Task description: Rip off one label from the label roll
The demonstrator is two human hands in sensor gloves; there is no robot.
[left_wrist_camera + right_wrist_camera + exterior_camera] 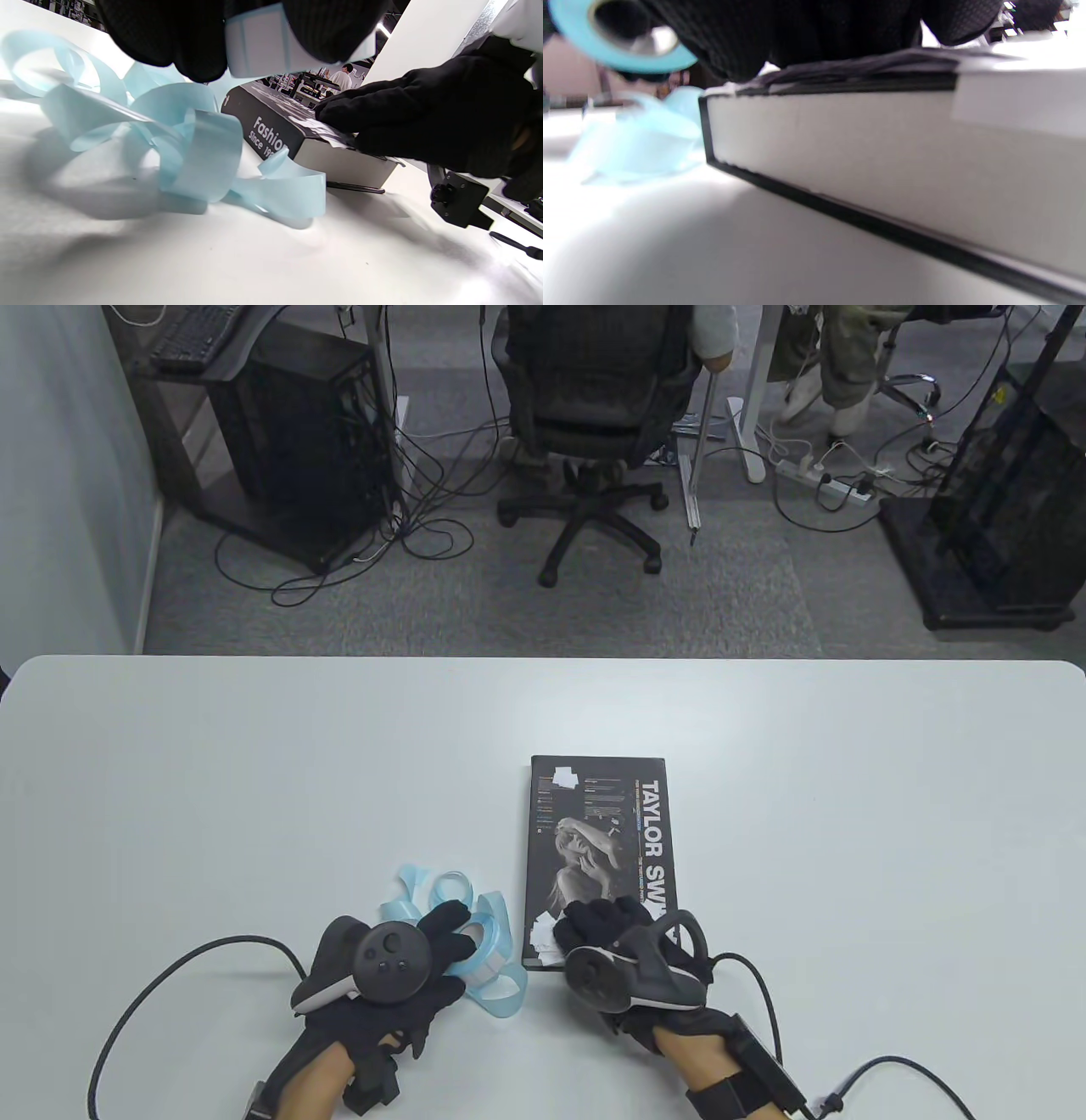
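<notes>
My left hand (399,976) grips the label roll (480,946), a light-blue roll with white labels, which also shows between my fingers in the left wrist view (258,46). Loose light-blue backing strip (441,899) curls around it on the table, and also shows in the left wrist view (182,152). My right hand (615,937) rests with fingers pressed on the near left corner of a black book (598,848), on a white label (543,937) stuck there. In the right wrist view the fingers (814,38) press on the book's cover (865,63).
The book has other white labels at its far left corner (563,774). The white table (254,780) extends around. Cables run from both wrists to the near edge. An office chair (594,432) stands beyond the table.
</notes>
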